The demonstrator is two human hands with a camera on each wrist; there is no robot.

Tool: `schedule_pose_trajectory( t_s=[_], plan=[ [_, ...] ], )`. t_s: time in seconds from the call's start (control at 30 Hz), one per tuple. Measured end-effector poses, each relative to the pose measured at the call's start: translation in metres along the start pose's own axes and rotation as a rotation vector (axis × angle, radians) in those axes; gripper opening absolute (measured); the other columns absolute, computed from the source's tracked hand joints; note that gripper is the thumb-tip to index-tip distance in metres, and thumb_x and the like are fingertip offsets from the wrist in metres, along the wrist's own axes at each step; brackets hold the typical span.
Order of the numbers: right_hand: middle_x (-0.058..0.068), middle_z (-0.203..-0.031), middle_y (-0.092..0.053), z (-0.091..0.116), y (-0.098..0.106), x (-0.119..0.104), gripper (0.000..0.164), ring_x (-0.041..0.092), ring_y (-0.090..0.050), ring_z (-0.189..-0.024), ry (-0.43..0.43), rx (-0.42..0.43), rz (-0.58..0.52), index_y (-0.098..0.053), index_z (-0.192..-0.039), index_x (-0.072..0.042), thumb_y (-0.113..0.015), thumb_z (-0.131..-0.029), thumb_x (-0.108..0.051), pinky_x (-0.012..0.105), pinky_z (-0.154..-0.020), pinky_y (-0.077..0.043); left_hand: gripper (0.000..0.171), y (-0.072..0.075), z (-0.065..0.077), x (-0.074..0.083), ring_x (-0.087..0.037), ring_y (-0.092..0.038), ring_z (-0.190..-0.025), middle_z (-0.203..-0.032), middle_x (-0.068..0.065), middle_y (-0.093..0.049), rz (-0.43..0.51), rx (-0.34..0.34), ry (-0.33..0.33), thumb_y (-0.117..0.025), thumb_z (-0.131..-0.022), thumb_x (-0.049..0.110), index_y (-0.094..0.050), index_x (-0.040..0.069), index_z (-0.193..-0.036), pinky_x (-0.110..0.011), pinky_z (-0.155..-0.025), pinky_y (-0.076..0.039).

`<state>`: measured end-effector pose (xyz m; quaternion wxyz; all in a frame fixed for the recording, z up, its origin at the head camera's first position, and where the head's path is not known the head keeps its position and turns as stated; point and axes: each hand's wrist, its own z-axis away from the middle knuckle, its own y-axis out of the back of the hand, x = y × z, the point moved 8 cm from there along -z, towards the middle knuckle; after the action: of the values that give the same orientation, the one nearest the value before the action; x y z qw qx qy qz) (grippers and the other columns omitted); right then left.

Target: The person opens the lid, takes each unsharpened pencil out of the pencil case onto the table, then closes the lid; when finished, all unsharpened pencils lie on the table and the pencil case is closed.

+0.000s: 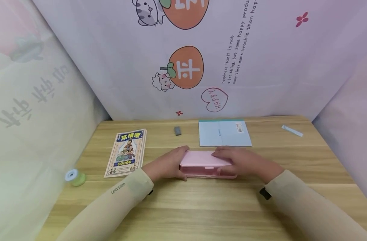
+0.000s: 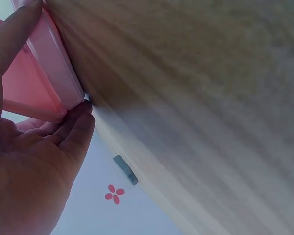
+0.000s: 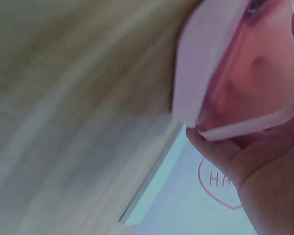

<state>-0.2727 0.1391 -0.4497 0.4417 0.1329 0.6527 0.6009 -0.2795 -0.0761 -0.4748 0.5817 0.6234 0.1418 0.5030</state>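
The fingers of the left hand [image 1: 170, 164] and of the right hand [image 1: 241, 163] are curled about the two ends of a pink case [image 1: 205, 163], which stands on the desk [image 1: 201, 207] between them. From the left, there is first a small green spool [image 1: 75, 177], then a booklet [image 1: 126, 154] with a printed cover. Next, the left fingers are bent at the back of the case and the left thumb is in front, so this end is gripped between them. Behind lies a small grey block [image 1: 177, 131]. The lid [image 1: 196, 156] of the case is partly raised, and through the front gap its pink inside can be seen. Beyond it lies a light blue notebook [image 1: 224, 134]. The right fingers hold the other end from above and behind, with the thumb at the gap; if it reaches inside, I cannot tell. Far to the right is a pale strip [image 1: 292, 131]. In my judgement, to work this lid well, both hands should move it evenly so it does not twist, the base should remain flat, and the right thumb should avoid being caught under the edge
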Motion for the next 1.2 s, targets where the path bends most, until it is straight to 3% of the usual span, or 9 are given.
schedule_pose_trajectory(
  t_s=[0.13, 0.27, 0.43, 0.6, 0.8, 0.93, 1.07, 1.2],
  plan=[
    [0.003, -0.143, -0.061, -0.003, 0.010, 0.001, 0.056, 0.030, -0.054, -0.135, 0.059, 0.016, -0.077, -0.067, -0.138, -0.019, -0.074, -0.093, -0.051, 0.054, -0.112, -0.043, 0.125, 0.000, 0.000, -0.005, -0.022, -0.045, -0.142, -0.156, -0.012, -0.044, 0.052, 0.008, 0.011, -0.097, -0.071, 0.041, -0.020, 0.005, -0.163, -0.038, -0.120, -0.032],
    [0.003, -0.137, -0.065, -0.005, 0.015, 0.006, 0.045, 0.029, -0.058, -0.130, 0.092, 0.038, -0.122, -0.070, -0.132, -0.017, -0.072, -0.098, -0.045, 0.054, -0.110, -0.044, 0.134, 0.001, 0.002, -0.009, -0.024, -0.048, -0.139, -0.153, -0.014, -0.046, 0.108, 0.030, 0.026, -0.098, -0.068, 0.042, -0.013, 0.005, -0.164, -0.038, -0.119, -0.034],
    [-0.002, -0.130, -0.068, -0.007, 0.023, 0.023, 0.040, 0.025, -0.061, -0.123, -0.039, 0.085, -0.170, -0.070, -0.129, -0.022, -0.065, -0.101, -0.049, 0.054, -0.107, -0.047, 0.138, 0.004, 0.006, -0.010, -0.026, -0.051, -0.138, -0.151, -0.018, -0.049, 0.126, 0.054, 0.042, -0.099, -0.067, 0.044, -0.009, 0.006, -0.164, -0.039, -0.117, -0.037],
    [0.001, -0.122, -0.071, -0.013, 0.036, 0.033, 0.033, 0.026, -0.064, -0.115, -0.111, 0.194, -0.170, -0.071, -0.124, -0.020, -0.060, -0.105, -0.044, 0.055, -0.102, -0.050, 0.136, 0.006, 0.008, -0.009, -0.024, -0.045, -0.143, -0.154, -0.016, -0.047, 0.148, 0.054, 0.045, -0.097, -0.070, 0.042, -0.007, 0.005, -0.164, -0.037, -0.120, -0.032],
    [0.010, -0.130, -0.069, -0.024, 0.047, 0.043, 0.039, 0.035, -0.060, -0.125, -0.212, 0.302, -0.151, -0.069, -0.128, -0.012, -0.051, -0.108, -0.041, 0.061, -0.107, -0.045, 0.136, 0.007, 0.010, -0.013, -0.020, -0.050, -0.139, -0.152, -0.010, -0.052, 0.169, 0.057, 0.083, -0.096, -0.071, 0.040, -0.003, 0.005, -0.164, -0.036, -0.119, -0.033],
    [0.012, -0.135, -0.065, -0.030, 0.050, 0.049, 0.039, 0.035, -0.057, -0.129, -0.252, 0.355, -0.149, -0.067, -0.134, -0.009, -0.049, -0.109, -0.032, 0.059, -0.110, -0.042, 0.132, 0.007, 0.010, -0.013, -0.019, -0.048, -0.141, -0.154, -0.006, -0.052, 0.152, 0.060, 0.079, -0.096, -0.072, 0.041, -0.007, 0.009, -0.165, -0.037, -0.120, -0.032],
    [0.015, -0.132, -0.062, -0.038, 0.047, 0.055, 0.042, 0.034, -0.057, -0.121, -0.278, 0.355, -0.074, -0.062, -0.144, -0.009, -0.048, -0.110, -0.028, 0.056, -0.106, -0.047, 0.124, 0.006, 0.011, -0.012, -0.019, -0.047, -0.143, -0.153, -0.006, -0.052, 0.124, 0.045, 0.081, -0.094, -0.075, 0.041, -0.015, 0.009, -0.164, -0.037, -0.120, -0.032],
    [0.019, -0.136, -0.053, -0.044, 0.038, 0.062, 0.053, 0.036, -0.051, -0.123, -0.322, 0.275, 0.000, -0.045, -0.158, -0.011, -0.050, -0.109, -0.032, 0.057, -0.107, -0.046, 0.118, 0.005, 0.010, -0.013, -0.019, -0.041, -0.147, -0.157, -0.007, -0.048, 0.080, 0.018, 0.091, -0.091, -0.077, 0.045, -0.020, 0.008, -0.164, -0.037, -0.121, -0.030]
  ],
)
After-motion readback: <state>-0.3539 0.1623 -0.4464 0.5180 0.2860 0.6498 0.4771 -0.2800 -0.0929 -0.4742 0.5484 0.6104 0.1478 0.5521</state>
